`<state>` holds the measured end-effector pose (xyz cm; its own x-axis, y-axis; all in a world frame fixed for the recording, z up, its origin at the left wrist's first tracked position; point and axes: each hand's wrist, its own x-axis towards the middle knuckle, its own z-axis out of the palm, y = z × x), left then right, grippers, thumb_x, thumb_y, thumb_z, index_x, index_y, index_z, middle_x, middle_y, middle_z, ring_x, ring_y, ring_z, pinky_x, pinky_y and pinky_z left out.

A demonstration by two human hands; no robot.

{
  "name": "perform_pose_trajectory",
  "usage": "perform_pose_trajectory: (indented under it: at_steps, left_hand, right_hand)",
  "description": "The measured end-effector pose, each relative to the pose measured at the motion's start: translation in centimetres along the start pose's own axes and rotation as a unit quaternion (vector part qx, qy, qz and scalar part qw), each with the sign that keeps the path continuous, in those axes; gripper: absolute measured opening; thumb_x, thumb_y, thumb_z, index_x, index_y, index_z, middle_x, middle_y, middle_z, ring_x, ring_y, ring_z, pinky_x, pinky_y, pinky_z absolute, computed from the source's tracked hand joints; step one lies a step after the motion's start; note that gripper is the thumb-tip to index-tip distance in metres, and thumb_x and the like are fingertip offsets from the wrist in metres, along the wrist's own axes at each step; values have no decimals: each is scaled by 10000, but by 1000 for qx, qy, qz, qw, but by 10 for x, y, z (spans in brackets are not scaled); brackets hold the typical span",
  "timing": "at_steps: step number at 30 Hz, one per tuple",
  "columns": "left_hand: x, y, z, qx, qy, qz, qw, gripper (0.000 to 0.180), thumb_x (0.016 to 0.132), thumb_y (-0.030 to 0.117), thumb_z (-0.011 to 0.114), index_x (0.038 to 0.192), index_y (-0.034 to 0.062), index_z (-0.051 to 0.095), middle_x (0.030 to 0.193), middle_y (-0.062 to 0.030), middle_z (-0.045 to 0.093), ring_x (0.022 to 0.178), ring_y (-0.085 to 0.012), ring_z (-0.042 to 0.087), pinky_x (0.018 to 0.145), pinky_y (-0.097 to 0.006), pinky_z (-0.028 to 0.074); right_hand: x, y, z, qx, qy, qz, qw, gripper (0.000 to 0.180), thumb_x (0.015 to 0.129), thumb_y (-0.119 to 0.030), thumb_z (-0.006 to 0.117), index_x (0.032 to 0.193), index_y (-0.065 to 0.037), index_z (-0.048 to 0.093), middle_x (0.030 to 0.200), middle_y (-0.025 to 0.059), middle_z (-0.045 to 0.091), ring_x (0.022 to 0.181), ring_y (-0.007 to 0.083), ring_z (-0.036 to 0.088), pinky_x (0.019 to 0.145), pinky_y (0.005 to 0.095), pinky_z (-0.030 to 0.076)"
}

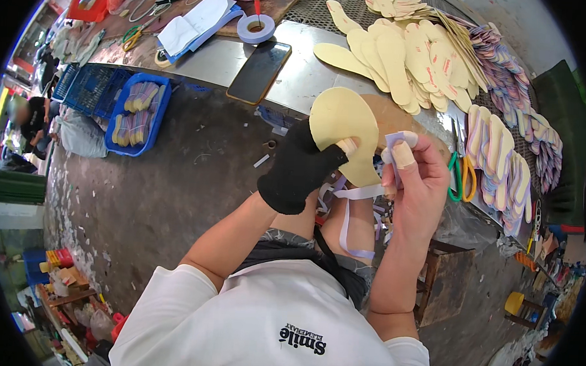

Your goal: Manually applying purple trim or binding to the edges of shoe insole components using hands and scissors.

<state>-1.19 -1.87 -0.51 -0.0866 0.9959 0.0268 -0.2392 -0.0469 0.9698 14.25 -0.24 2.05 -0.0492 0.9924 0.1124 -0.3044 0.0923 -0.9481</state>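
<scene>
My left hand (298, 170), in a black glove with the thumb bare, grips a pale yellow shoe insole (342, 127) held upright in front of me. Against the insole's right edge, my right hand (418, 182) pinches a short strip of pale lilac tape (393, 153) between thumb and forefinger; the fingertips are wrapped in tape. Loose lilac tape ribbons (348, 215) hang below both hands over my lap.
The metal table (297, 78) carries a fan of yellow insoles (403, 54), rows of coloured-edge insoles (503, 159), a dark phone (259, 71), a tape roll (256, 28), and scissors (461, 177) with green and orange handles. A blue basket (139, 114) stands on the floor at left, near a seated person (31, 122).
</scene>
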Motion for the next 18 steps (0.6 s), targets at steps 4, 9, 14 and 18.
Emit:
perform_pose_trajectory:
  at_steps: [4, 9, 14, 18]
  left_hand:
    - [-1, 0, -2, -10, -26, 17, 999, 256, 830, 124, 640, 1060, 19, 598, 921, -48, 648, 807, -100, 587, 691, -258, 482]
    - [-2, -4, 1, 8, -22, 41, 999, 256, 826, 120, 645, 1057, 18, 601, 927, -49, 646, 825, -103, 584, 717, -263, 479]
    - [-4, 0, 0, 41, -31, 55, 997, 249, 818, 107, 649, 1050, 25, 610, 921, -48, 647, 818, -106, 584, 710, -267, 479]
    - [1, -3, 0, 40, -33, 77, 996, 233, 818, 104, 645, 1036, 26, 616, 911, -53, 650, 807, -111, 586, 705, -266, 477]
  right_hand:
    - [1, 2, 1, 10, -22, 3, 1000, 128, 838, -85, 633, 947, -19, 618, 682, 22, 593, 452, 53, 474, 365, 165, 294]
    - [2, 0, -2, 0, -35, 32, 999, 125, 830, -81, 640, 938, -19, 625, 681, 7, 586, 425, 46, 452, 354, 164, 279]
    - [2, 0, 2, -9, -21, 61, 998, 94, 827, -64, 635, 907, -16, 626, 686, -4, 577, 450, 36, 450, 388, 166, 300]
    - [-6, -2, 21, -152, 96, -83, 980, 82, 807, -42, 647, 869, -2, 612, 755, -14, 570, 523, 30, 443, 466, 162, 326]
